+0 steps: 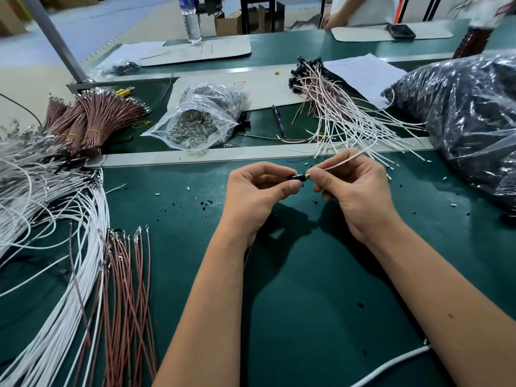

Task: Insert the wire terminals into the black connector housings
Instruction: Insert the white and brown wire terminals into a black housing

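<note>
Right now the left hand [252, 191] pinches a small black connector housing [296, 175] between thumb and fingers, and holds it up above the green counter [307, 275]. The right hand [354, 188] pinches a white wire [344, 161] close to its end, with its fingertips just beside the housing. The shiny terminal [307, 174] at the tip of the wire sits between the two hands and touches the open end of the housing. I cannot tell how far in it has gone. The housing lies on its side, pointing from left to right, and the wire end lines up with it, so the two make almost one straight line. The rest of the wire bends up and away, to the right of the housing. I think the next push should go straight to the left, along that line, while the left hand keeps the housing steady. If the wire tilts, the terminal may catch on the edge. More white wires [50, 233] and brown wires [131, 289] lie far to the left of the housing. A pile of done wires [349, 118] lies beyond the housing.
</note>
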